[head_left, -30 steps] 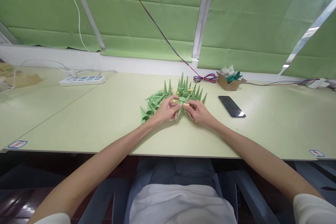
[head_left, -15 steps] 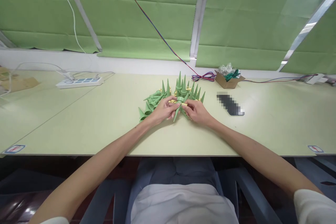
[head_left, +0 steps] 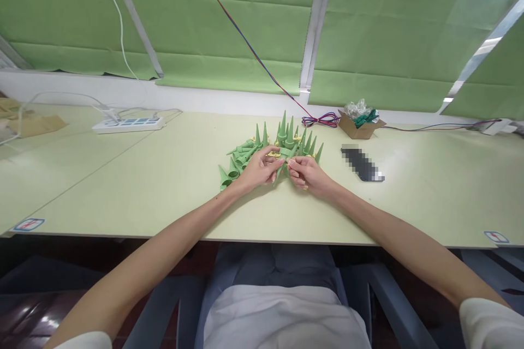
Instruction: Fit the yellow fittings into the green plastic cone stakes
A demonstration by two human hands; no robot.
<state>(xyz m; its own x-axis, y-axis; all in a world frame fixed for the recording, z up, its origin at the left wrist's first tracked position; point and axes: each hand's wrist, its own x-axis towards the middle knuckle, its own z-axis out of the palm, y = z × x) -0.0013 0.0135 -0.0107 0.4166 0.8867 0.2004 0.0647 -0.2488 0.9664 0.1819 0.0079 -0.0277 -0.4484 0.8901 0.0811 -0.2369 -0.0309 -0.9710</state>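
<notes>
Green blinds hang behind a pale tabletop, with green cones clustered near its middle.
At the cluster's near side, the left hand has its fingers closed on a green cone piece, tip slanting towards the near edge; the right hand has its fingers pinched together just beside it, anything between them too small to tell.

Office-like room | long pale desk | power strip | green blinds
</notes>
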